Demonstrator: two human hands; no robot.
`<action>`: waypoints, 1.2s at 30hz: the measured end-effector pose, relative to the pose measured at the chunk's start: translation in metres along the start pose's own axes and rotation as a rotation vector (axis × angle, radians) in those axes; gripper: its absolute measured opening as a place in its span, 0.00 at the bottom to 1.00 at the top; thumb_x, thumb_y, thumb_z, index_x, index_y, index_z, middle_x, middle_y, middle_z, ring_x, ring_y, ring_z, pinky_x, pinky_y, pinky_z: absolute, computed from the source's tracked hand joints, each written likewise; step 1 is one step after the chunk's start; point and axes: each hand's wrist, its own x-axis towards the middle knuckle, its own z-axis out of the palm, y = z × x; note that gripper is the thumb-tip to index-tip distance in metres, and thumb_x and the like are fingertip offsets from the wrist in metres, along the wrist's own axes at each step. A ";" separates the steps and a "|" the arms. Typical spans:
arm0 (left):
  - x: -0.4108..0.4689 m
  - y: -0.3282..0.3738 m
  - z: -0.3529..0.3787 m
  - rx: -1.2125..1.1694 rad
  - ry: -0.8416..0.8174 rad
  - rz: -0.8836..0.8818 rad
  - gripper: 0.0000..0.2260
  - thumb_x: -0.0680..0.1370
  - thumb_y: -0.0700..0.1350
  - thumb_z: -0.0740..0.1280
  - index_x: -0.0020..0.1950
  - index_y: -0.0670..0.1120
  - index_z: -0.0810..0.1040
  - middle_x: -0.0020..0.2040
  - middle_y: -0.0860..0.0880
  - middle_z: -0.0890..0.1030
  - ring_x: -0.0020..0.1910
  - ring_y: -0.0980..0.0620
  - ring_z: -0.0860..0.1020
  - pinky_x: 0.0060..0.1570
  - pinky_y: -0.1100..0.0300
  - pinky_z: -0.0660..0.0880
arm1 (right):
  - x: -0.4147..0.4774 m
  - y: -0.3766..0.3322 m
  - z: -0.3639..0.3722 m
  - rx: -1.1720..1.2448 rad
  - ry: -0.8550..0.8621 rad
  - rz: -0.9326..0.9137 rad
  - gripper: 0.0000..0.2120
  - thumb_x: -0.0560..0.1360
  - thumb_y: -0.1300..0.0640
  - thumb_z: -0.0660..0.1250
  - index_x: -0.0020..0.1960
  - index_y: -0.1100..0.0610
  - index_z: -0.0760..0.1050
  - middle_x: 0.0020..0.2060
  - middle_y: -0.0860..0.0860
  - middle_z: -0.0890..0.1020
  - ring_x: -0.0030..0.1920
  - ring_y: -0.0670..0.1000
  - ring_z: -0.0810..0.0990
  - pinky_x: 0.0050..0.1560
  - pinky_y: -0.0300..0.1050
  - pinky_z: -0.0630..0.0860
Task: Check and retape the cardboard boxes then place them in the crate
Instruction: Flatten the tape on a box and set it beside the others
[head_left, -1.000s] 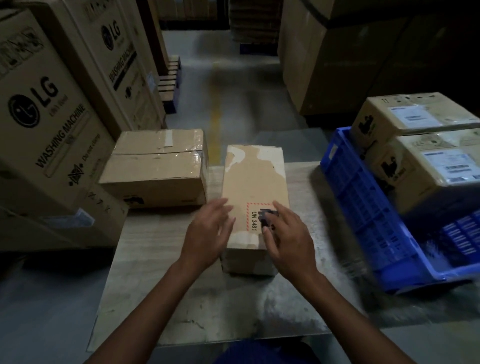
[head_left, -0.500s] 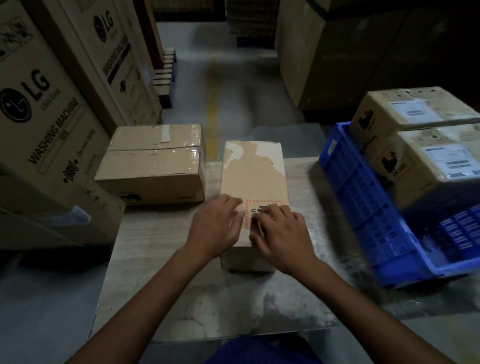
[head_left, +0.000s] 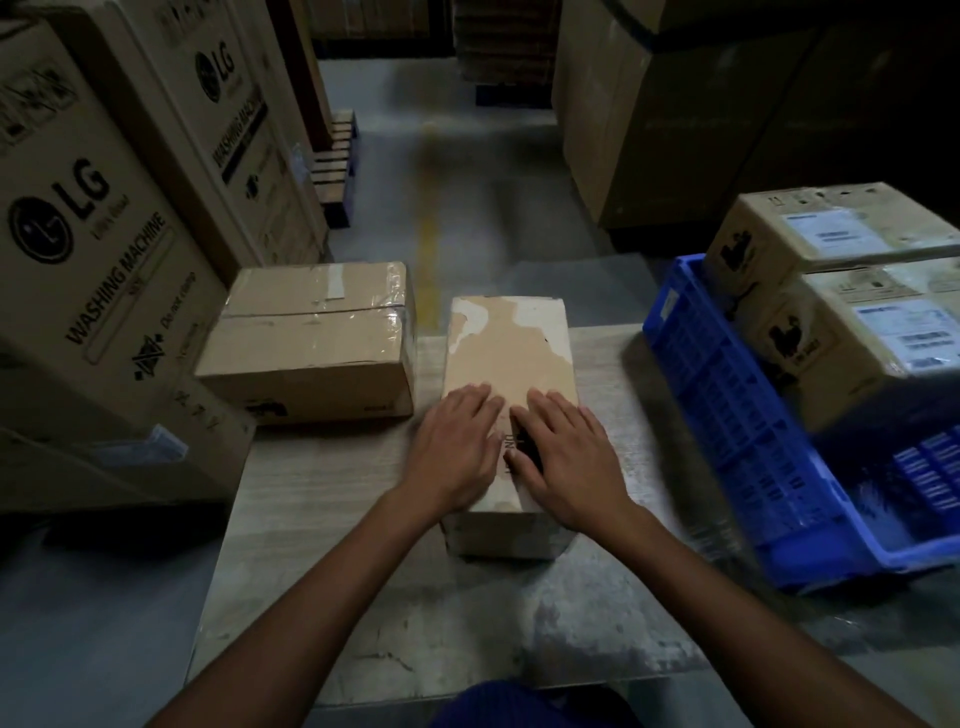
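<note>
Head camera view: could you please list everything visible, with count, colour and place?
narrow box: 1, brown, torn pale patches, table's middle, under both hands
taped box: 1, brown with clear tape, at table's far left corner
crate: 1, blue, at the table's right edge
labelled boxes: 2, tan with white labels, in the crate's far end
table: 1, pale grey, in front of the person
washing machine cartons: 2, brown with black print, standing at the left
large cartons: count unclear, dark, far right
left hand: 1, flat on the narrow box
right hand: 1, flat on the narrow box
</note>
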 end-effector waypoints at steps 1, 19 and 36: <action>0.005 -0.002 -0.004 0.019 -0.002 0.013 0.22 0.82 0.52 0.52 0.74 0.47 0.69 0.73 0.46 0.70 0.71 0.46 0.67 0.69 0.49 0.64 | 0.003 0.001 -0.005 -0.012 0.008 -0.008 0.26 0.80 0.38 0.52 0.73 0.49 0.68 0.75 0.52 0.68 0.75 0.55 0.65 0.74 0.56 0.62; 0.058 -0.009 -0.013 0.079 0.078 0.020 0.17 0.82 0.48 0.57 0.70 0.45 0.73 0.70 0.46 0.72 0.70 0.42 0.69 0.70 0.51 0.62 | 0.050 0.012 -0.017 -0.026 0.109 0.081 0.18 0.82 0.41 0.56 0.65 0.49 0.72 0.66 0.52 0.73 0.65 0.53 0.70 0.63 0.53 0.69; 0.071 -0.033 0.017 -0.530 0.188 -0.661 0.35 0.79 0.70 0.49 0.80 0.52 0.57 0.79 0.43 0.62 0.76 0.41 0.64 0.73 0.37 0.63 | 0.071 0.035 0.017 0.684 0.086 0.577 0.37 0.78 0.30 0.52 0.81 0.46 0.50 0.77 0.58 0.66 0.71 0.60 0.73 0.67 0.62 0.74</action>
